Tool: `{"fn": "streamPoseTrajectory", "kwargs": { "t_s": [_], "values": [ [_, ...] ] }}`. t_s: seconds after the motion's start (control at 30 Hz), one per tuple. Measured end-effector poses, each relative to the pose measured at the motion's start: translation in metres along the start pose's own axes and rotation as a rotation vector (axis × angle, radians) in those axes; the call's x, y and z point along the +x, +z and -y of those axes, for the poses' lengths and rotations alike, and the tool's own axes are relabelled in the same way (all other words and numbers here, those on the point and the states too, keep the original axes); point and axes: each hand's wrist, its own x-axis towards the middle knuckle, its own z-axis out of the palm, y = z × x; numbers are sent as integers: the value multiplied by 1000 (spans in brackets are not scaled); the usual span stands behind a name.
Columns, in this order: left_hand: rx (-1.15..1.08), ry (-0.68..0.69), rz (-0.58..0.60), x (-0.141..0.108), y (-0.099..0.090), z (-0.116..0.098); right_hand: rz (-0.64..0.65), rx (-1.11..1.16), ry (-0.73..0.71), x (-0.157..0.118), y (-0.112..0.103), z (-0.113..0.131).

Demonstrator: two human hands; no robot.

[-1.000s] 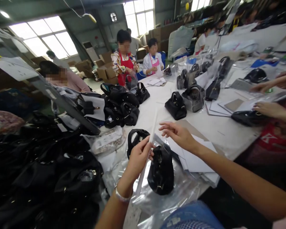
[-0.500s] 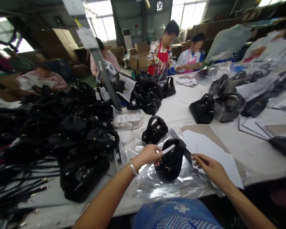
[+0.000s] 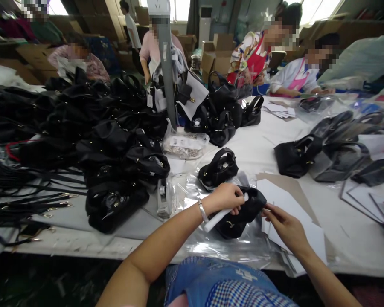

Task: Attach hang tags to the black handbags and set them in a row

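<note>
My left hand [image 3: 229,199] is closed around a slim white tube-like stick [image 3: 216,221], whose lower end points toward my wrist. It is over a small black handbag [image 3: 232,228] that lies on clear plastic. My right hand [image 3: 286,228] pinches a dark corner or flap on the right of this handbag between thumb and fingers. The left fingers partly cover the handbag's top. Just behind it stands another black handbag [image 3: 216,175] with its handle raised.
A large heap of black handbags [image 3: 121,128] fills the left. Straps with metal clips [image 3: 48,204] lie in front of it. White sheets [image 3: 284,200] lie by my right hand. A metal post [image 3: 168,72] rises behind a plastic packet [image 3: 185,145]. Co-workers stand across the table.
The view has swung left, so the scene sits further right. My left hand, still holding the white stick, is closer to the handbag's top. My right fingers now meet the handbag's dark corner.
</note>
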Motion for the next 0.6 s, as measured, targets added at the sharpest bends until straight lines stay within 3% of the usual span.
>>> {"fn": "streamPoseTrajectory", "kwargs": {
  "t_s": [0.13,0.23,0.33,0.43,0.6],
  "values": [
    [-11,34,69,11,1,-2,33,-13,-170,11,15,-4],
    [-6,116,88,13,2,-2,18,-25,-202,17,27,-3],
    [-22,161,138,10,-3,2,-4,7,-194,20,38,-6],
    [29,208,158,5,-12,10,-117,21,-149,19,46,-12],
    [240,287,51,-5,-21,23,-260,-33,-72,12,55,-14]
  ]
}}
